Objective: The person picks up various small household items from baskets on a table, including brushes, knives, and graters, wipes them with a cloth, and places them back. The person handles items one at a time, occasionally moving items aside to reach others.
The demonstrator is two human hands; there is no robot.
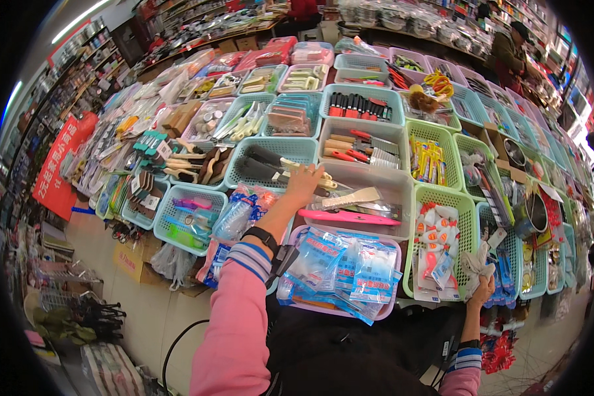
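My left hand (304, 184) reaches over the right side of a light-blue plastic basket (233, 171), its fingers on cream-handled tools with black flat heads (258, 169). Whether the fingers close around a handle cannot be told. Just right of that hand, a translucent bin (406, 198) contains a cream flat tool (350, 197) and a long pink-handled tool (351, 217). At the lower right, my right hand (484, 289) grips a crumpled grey cloth (476, 270) beside a green basket (468, 237) of small white bottles (435, 225).
Blue-and-white packets (321, 257) fill a lilac basket (396, 307) nearest my body. Farther back are red-and-black-handled tools (359, 106) and yellow packs (427, 161). A red sign (62, 163) hangs at left. A person (512, 54) stands at the far right.
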